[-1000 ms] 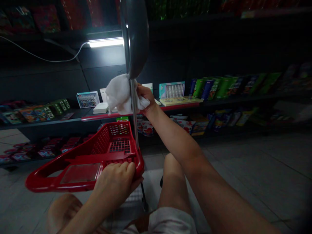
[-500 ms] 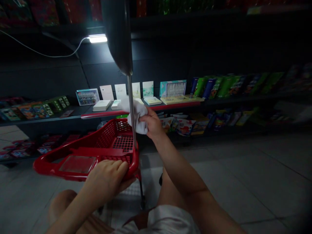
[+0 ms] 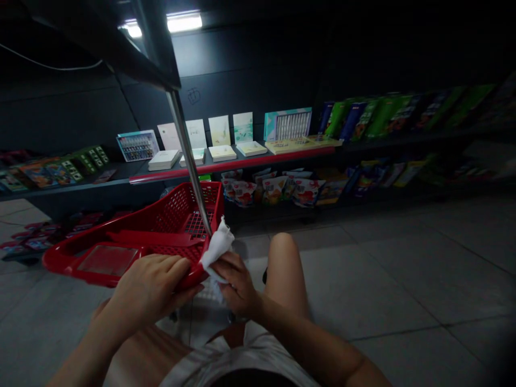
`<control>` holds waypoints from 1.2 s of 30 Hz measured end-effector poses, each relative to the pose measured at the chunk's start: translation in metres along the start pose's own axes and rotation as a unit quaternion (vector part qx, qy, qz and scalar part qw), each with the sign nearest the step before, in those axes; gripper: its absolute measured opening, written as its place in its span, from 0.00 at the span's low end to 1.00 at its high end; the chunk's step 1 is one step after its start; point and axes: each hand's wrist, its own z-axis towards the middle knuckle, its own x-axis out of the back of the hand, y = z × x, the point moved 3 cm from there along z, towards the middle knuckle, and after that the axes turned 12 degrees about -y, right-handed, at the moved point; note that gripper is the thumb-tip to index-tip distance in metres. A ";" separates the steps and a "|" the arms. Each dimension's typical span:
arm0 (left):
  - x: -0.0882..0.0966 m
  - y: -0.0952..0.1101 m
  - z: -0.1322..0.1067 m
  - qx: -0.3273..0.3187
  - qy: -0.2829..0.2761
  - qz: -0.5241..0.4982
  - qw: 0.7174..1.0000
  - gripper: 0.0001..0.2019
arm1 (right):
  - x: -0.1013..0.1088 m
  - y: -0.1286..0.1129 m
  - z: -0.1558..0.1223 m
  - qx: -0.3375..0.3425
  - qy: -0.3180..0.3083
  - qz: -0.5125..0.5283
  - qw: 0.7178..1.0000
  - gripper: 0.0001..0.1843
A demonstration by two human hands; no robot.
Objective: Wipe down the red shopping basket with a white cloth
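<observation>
A red plastic shopping cart stands before me on the left, with a metal pole rising from its near right corner. My left hand is closed over the cart's near rim, fingers on top and thumb underneath. Bunched in my right hand is a white cloth, pressed against the outside of the rim's right corner, just below the pole's foot. Part of the cloth hangs down under the fingers.
A dark shelf with a red front strip holds notebooks, boxed sets and green and blue packs. Snack bags sit lower down. A lit lamp is above. My bent knee is right of the cart.
My right hand has moved the white cloth down from the metal pole to the cart rim's corner. My left hand stays on the rim. The view has shifted and the pole appears more slanted.
</observation>
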 end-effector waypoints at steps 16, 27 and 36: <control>0.013 -0.006 0.002 0.020 -0.094 -0.080 0.992 0.22 | -0.043 0.030 -0.010 -0.123 0.031 -0.013 0.992 0.36; 0.007 0.004 0.012 0.085 -0.080 -0.022 0.993 0.20 | -0.064 0.036 -0.031 -0.187 0.028 0.014 0.982 0.34; 0.007 -0.007 0.001 0.094 -0.082 -0.044 0.991 0.21 | -0.148 0.093 -0.116 -0.381 -0.062 0.015 0.922 0.42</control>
